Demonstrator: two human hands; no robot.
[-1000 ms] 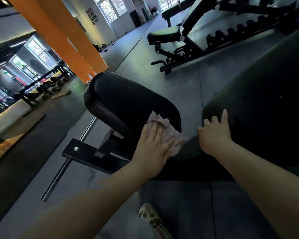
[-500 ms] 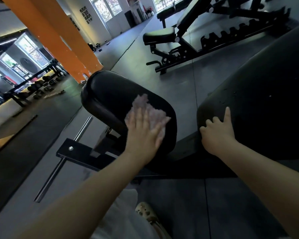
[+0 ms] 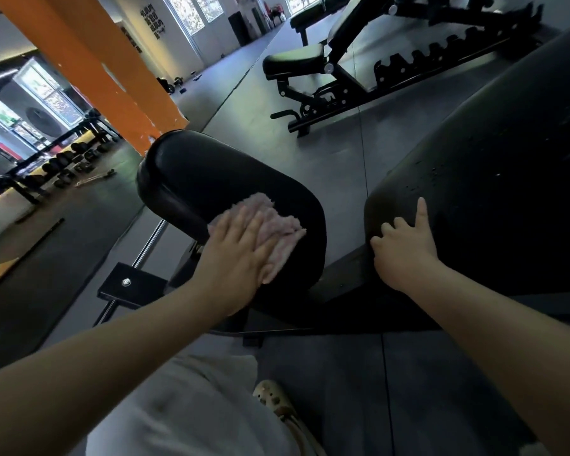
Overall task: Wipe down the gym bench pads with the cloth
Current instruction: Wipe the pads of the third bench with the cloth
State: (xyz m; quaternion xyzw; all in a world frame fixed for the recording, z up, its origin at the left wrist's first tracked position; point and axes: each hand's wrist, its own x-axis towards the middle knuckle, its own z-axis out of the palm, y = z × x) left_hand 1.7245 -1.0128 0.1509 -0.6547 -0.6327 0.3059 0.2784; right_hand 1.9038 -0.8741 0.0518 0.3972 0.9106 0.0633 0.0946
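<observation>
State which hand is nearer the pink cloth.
Left. The left hand presses flat on the pink cloth on the seat pad. The right hand rests on the back pad, apart from the cloth across a gap.

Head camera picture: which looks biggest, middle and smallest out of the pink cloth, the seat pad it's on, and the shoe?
1. Seat pad, clearly largest.
2. Pink cloth, partly hidden under the left hand.
3. Shoe, only partly showing, so its rank against the cloth is unsure.

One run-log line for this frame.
step: wiping seat pad | left hand: flat on pink cloth | right hand: resting on back pad
</observation>
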